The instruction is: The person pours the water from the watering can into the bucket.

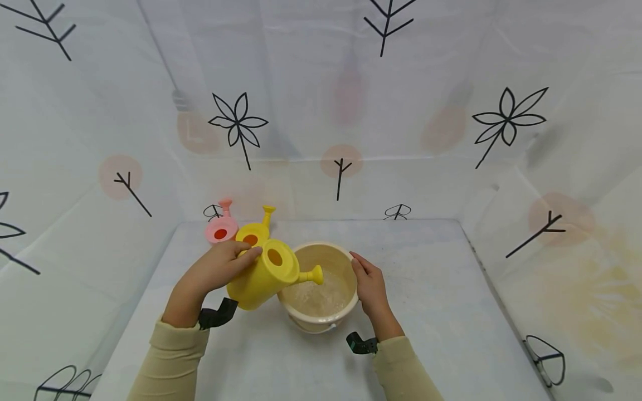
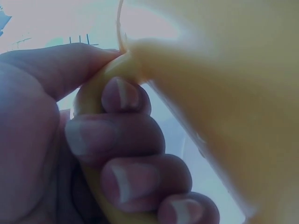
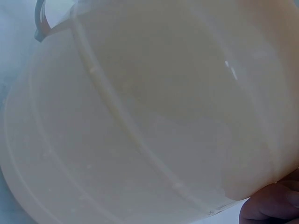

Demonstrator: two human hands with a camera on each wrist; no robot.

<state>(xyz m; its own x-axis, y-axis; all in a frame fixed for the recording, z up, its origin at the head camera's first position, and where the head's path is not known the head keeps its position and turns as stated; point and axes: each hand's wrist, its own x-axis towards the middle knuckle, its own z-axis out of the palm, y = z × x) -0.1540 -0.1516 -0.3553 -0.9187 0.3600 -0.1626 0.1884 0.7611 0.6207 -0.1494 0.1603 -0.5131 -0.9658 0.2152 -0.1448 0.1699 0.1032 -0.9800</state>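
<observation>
My left hand holds a yellow watering can at the left side of a cream bucket. The can tilts to the right, its spout over the bucket's opening. In the left wrist view, my fingers are curled round the can's handle, with the thumb on top. Rippled clear water lies in the bucket. On the bucket's right side, my right hand grips the rim, thumb inside the edge. The right wrist view shows mostly the bucket wall; the fingers behind are largely hidden.
A second yellow watering can and a pink watering can stand behind my left hand. The white table meets patterned cloth walls at the back and both sides.
</observation>
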